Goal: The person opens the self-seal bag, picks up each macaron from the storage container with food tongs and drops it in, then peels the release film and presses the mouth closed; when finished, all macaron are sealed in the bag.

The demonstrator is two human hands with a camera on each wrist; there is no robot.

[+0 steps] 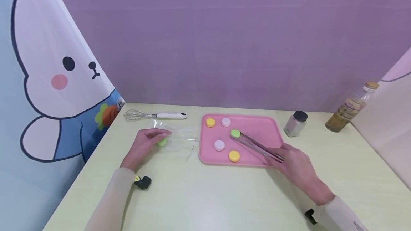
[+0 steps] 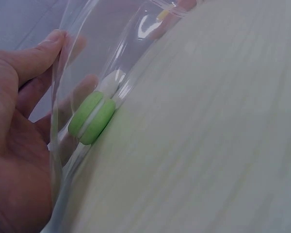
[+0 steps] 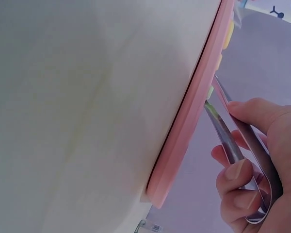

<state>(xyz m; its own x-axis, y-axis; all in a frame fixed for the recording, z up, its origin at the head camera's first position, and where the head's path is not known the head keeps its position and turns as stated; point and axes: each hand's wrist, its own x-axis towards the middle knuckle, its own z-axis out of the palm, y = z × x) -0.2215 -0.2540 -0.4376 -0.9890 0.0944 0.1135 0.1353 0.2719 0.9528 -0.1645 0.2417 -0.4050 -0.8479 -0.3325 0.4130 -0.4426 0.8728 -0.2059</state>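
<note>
My left hand (image 1: 148, 144) pinches the edge of a clear plastic bag (image 1: 183, 142) between thumb and fingers. Inside the bag lies a green macaron (image 2: 92, 117), close to the fingers in the left wrist view. My right hand (image 1: 297, 163) grips metal tongs (image 1: 257, 146), thumb on one arm and fingers round the other. The tips of the tongs stand at a second green macaron (image 1: 235, 133) on the pink tray (image 1: 273, 127); whether they squeeze it I cannot tell. Two yellow macarons, one at the back (image 1: 210, 122) and one in front (image 1: 234, 156), and two lilac macarons (image 1: 219, 145) also lie on the tray.
A whisk (image 1: 170, 116) with a white handle lies behind the bag. Right of the tray stands a small jar (image 1: 295, 124) with a black lid. Farther right is a corked glass bottle (image 1: 350, 109). A purple cloth backdrop (image 1: 224, 45) rises behind the table.
</note>
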